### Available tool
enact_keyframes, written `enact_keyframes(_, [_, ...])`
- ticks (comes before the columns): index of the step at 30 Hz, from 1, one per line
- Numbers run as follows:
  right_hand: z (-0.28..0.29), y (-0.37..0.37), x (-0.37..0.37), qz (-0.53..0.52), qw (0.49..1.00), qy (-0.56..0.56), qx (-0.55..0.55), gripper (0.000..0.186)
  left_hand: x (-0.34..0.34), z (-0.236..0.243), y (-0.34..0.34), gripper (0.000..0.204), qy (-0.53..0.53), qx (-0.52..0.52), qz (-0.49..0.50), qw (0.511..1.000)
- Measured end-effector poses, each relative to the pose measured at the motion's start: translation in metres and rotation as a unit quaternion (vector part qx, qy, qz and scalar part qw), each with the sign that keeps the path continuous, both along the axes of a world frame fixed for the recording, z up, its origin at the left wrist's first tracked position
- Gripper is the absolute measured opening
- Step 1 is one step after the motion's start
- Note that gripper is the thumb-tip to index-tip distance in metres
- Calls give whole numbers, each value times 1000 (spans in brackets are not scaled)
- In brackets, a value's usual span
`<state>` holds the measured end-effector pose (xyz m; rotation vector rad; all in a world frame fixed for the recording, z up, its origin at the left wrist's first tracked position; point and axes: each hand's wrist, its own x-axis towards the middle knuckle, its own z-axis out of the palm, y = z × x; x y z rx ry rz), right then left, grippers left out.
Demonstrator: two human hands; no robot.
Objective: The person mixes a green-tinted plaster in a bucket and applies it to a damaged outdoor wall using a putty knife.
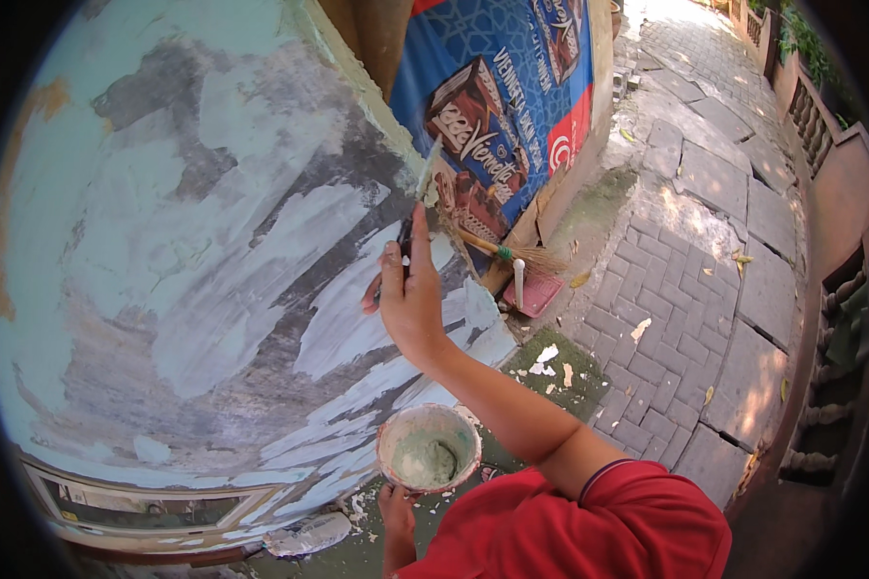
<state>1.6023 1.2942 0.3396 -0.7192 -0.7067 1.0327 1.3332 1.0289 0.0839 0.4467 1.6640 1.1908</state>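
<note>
My right hand point(413, 289) reaches up to the wall's edge with its fingers closed on the dark handle of a putty knife point(430, 166). The knife's narrow blade points upward, with pale filler on it, close against the rough corner of the wall point(232, 318). Pale green-white filler is smeared over much of that grey wall in broad streaks. Low in front of me my left hand point(397, 513) grips the side of a small round bucket point(429, 448). Inside the bucket is pale greenish paste, and dried filler crusts its rim. Some of the left fingers are hidden beneath it.
Beyond the corner hangs a blue and red printed banner point(512, 106). A straw broom point(526, 253) and a pink dustpan point(533, 294) lie at its foot. White flakes dot the ground. A paved path point(666, 318) runs along a balustrade point(821, 318). A framed window point(145, 507) sits low left.
</note>
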Motion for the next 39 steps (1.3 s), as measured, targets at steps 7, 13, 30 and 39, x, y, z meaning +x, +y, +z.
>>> enact_keyframes(7, [-45,1,-25,8,997,79,-24,66,6,9,4,6,6,2,0,1000])
enact_keyframes(13, [-11,15,-40,2,994,107,15,72,-4,2,0,6,-1,2,4,1000])
enact_keyframes(30, [48,22,-21,5,999,44,23,69,-9,-15,-7,6,-16,-7,2,1000])
enact_keyframes(39, [22,4,46,52,996,66,17,56,-14,-28,-5,6,-20,6,12,1000])
